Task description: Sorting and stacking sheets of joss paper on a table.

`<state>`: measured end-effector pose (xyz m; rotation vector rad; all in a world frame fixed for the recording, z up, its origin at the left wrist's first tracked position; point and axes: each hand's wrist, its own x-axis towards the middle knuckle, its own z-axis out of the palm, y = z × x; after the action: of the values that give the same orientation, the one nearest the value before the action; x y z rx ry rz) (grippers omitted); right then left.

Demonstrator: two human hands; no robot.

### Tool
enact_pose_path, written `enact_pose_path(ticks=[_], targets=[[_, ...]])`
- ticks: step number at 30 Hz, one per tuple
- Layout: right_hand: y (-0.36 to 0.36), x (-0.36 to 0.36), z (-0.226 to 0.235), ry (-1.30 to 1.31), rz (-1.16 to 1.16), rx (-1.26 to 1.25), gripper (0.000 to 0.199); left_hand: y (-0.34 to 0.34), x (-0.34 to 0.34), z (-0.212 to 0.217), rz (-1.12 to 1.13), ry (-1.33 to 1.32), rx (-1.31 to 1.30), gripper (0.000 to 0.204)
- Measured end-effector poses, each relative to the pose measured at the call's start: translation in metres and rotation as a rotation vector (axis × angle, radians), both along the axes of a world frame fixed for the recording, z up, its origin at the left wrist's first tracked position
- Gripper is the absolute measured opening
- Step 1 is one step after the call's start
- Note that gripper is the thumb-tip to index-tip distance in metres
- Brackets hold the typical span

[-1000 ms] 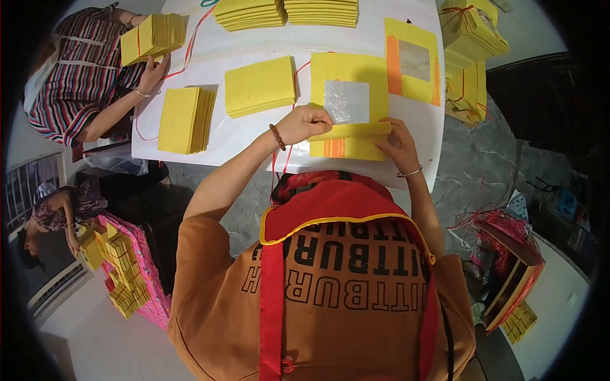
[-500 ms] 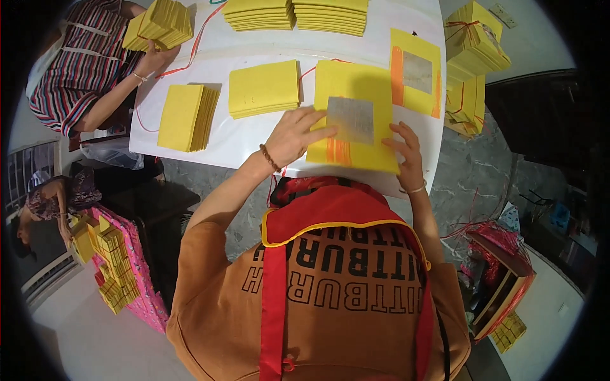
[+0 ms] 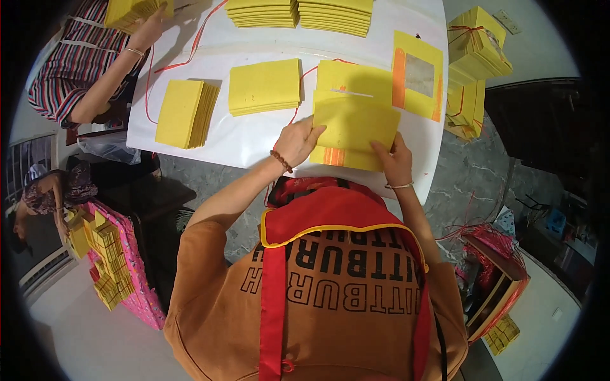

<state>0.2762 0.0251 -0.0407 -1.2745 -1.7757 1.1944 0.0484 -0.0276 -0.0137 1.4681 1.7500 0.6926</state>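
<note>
Ctr of frame, slightly right: yellow panel [image 3: 356, 124] over a yellow sheet [image 3: 354, 73] on white table [image 3: 254, 143]; can't tell if panel is that sheet's own fold or sep. Silver patch [image 3: 352, 93] mostly covered, thin sliver showing; orange band [image 3: 334, 156] bare below.

L hand [image 3: 297, 141]: pinching panel's L edge, thumb on top. R hand [image 3: 397, 164]: gripping lower R edge, thumb on top; fingers under, partly hidden.

Judgement: keep both edges equally taut, R corner level w/ L, else panel skews. Square sides to sheet below b4 pressing; run crease from mid outward. Keep clear of red cord [image 3: 343, 61] upper ctr, & patched sheet [image 3: 419, 75] upper R.
</note>
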Motion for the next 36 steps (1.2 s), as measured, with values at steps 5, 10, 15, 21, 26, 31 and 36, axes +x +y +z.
enact_pose_path(ticks=[5,10,15,21,26,31,36], targets=[[0.008,-0.004,0.009,-0.099,-0.134,-0.103,0.047,0.013,-0.005,-0.025,0.108,-0.084,-0.149,0.030],[0.010,-0.011,0.003,-0.130,-0.201,-0.032,0.046,0.022,-0.003,-0.035,0.172,-0.092,-0.182,0.030],[0.012,-0.012,-0.011,-0.095,-0.212,0.020,0.045,0.017,-0.004,-0.054,0.300,-0.491,-0.052,0.028],[0.012,-0.011,-0.013,-0.168,-0.217,0.009,0.045,0.005,0.002,-0.002,0.143,0.303,0.541,0.034],[0.011,-0.014,-0.012,-0.061,-0.237,0.034,0.043,0.024,0.037,-0.005,-0.171,0.523,0.553,0.043],[0.004,-0.012,0.005,-0.363,-0.181,0.129,0.049,0.025,0.040,-0.032,-0.286,0.581,0.479,0.048],[-0.031,-0.006,-0.004,-0.767,0.170,0.671,0.058,0.026,0.042,-0.031,-0.295,0.595,0.485,0.047]])
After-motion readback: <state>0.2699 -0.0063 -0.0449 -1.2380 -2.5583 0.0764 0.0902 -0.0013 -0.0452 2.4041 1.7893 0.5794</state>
